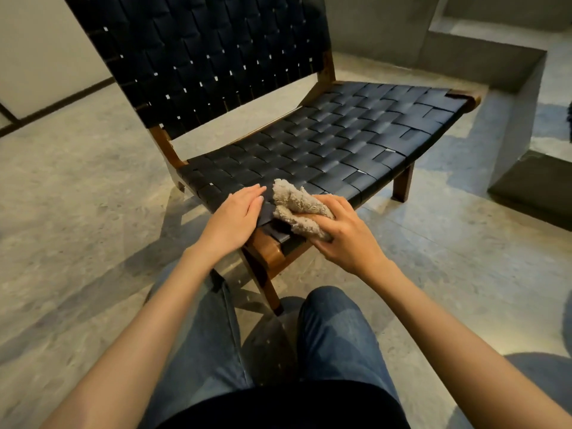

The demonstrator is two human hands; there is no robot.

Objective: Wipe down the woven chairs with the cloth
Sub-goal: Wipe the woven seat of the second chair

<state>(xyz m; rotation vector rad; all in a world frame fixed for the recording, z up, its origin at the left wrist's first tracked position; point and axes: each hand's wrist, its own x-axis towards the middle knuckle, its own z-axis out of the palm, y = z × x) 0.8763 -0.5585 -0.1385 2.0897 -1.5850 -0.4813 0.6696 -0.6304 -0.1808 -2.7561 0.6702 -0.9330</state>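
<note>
Head view. We note one low chair with a black woven-strap seat and back [325,144] on a brown wooden frame [266,252]. It stands on a mottled grey stone floor [77,196].

The beige fluffy cloth [297,205] lies bunched on the seat's near edge, close to the chair's nearest corner, and touches the straps. The right hand [346,236] grips it, fingers curled round its lower part and thumb over the top. Most of the cloth sticks out of the grip toward the chair back, and its lower fold hangs over the seat edge above the frame.

The left hand [235,218] rests palm down on the same corner of the seat, just beside the cloth. Its fingers are straight and together, and it holds nothing. A narrow strip of strap shows between fingertips and cloth.

The person's legs in blue jeans [337,335] are in front of the chair's near corner. A grey concrete stepped ledge [483,57] rises behind the chair's far side.
</note>
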